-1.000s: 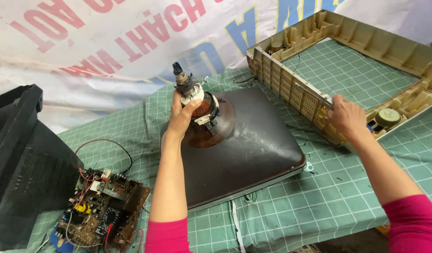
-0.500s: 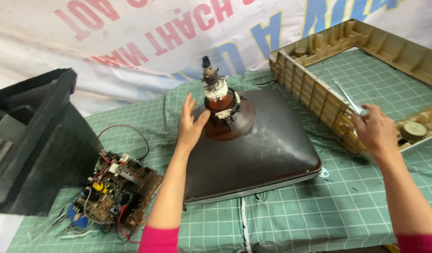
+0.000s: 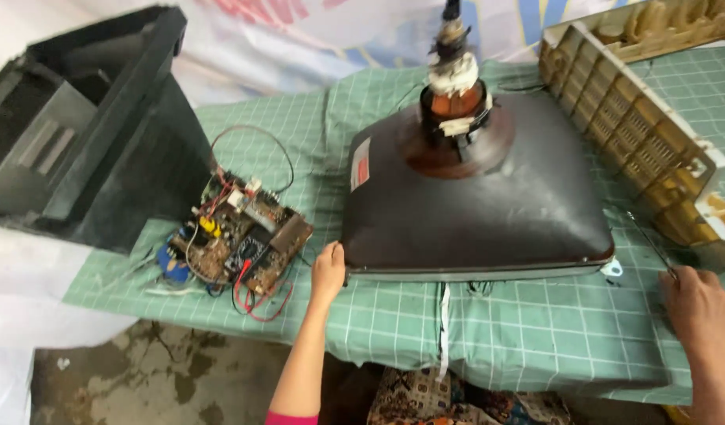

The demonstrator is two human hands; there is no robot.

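A dark picture tube (image 3: 488,197) lies face down on the green gridded mat (image 3: 535,330), its neck with copper coil (image 3: 454,86) pointing up. My left hand (image 3: 328,271) grips the tube's near left corner at the rim. My right hand (image 3: 697,303) is off the tube's near right corner, closed on a thin metal tool (image 3: 649,240) whose shaft slants up to the left. A small white mounting tab (image 3: 612,268) sticks out at that right corner.
A black television back casing (image 3: 87,134) stands at the left. A circuit board (image 3: 236,240) with red and black wires lies beside the tube. A beige plastic front frame (image 3: 638,118) lies at the right. The table's front edge drops to a stained floor (image 3: 166,378).
My left hand went from the tube's neck down to its near left corner. My right hand left the beige frame and came toward me with the thin tool.
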